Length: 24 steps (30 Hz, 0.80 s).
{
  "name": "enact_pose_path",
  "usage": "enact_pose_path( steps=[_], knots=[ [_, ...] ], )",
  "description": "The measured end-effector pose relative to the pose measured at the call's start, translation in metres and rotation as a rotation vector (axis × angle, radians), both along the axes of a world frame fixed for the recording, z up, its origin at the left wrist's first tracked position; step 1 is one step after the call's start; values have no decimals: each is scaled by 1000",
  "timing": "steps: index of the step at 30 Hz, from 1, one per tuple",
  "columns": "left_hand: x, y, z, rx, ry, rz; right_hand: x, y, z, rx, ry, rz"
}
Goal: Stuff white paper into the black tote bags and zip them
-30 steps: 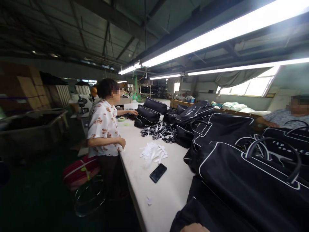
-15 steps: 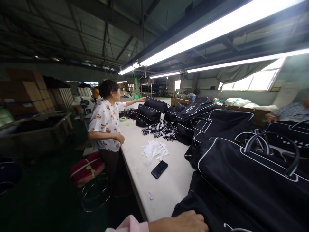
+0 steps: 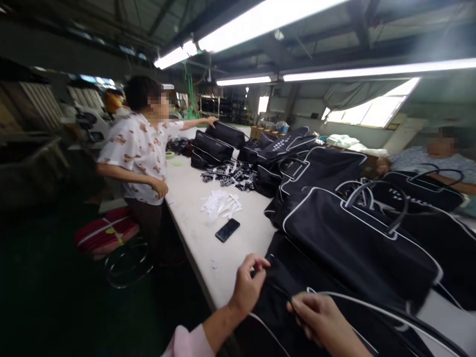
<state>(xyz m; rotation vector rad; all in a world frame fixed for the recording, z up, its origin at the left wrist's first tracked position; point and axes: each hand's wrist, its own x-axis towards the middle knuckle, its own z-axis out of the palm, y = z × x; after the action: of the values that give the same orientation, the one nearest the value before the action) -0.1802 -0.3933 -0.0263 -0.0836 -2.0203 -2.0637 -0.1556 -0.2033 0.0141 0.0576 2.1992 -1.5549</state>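
Observation:
In the lower middle, a black bag with white piping [image 3: 275, 310] lies at the table's near edge. Over its far end, my left hand [image 3: 248, 285] has its fingers curled and thumb drawn in; what they hold, if anything, is hidden. To the right, my right hand [image 3: 322, 317] pinches a thin black strip [image 3: 284, 292] that stretches toward my left hand. A larger black bag [image 3: 353, 238] with white piping and looped handles lies just beyond both hands.
A phone [image 3: 227, 230], white strips [image 3: 221, 204] and black-and-white printed straps [image 3: 232, 173] lie on the pale table [image 3: 191, 218]. More black bags [image 3: 327, 168] are piled behind. One co-worker [image 3: 137, 153] stands left, another [image 3: 442, 148] is at right. A stool [image 3: 107, 230] stands left.
My left hand has lifted off the bag and curled its fingers. My right hand has come into view, pinching a black strip. The view has tilted down and shifted right.

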Motion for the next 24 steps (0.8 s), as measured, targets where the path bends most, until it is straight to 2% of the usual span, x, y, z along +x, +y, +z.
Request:
enact_pose_path(
  steps=[2,5,8,10,12,16,19,21,24],
  knots=[
    [-7,-2,-8,118,-129,27,-19,-35,5,24,-34,20],
    [-20,-6,-31,193,-277,78,-55,-79,-5,100,-25,56],
    [-24,-16,-53,203,-389,151,-72,-98,-17,150,-63,76],
    [-20,-25,-63,181,-434,137,-68,-93,-18,113,-86,86],
    [-11,-33,-72,139,-457,87,-58,-76,-15,59,-37,46],
    [5,-46,-79,84,-441,-29,-38,-29,-11,10,173,-192],
    [5,-53,-72,43,-371,-139,-29,-10,-12,33,194,-263],
    [0,-54,-62,-115,-235,-215,-26,-8,-13,68,193,-251],
    [-13,-47,-46,-422,6,-261,-25,-12,-15,102,194,-233]
  ],
)
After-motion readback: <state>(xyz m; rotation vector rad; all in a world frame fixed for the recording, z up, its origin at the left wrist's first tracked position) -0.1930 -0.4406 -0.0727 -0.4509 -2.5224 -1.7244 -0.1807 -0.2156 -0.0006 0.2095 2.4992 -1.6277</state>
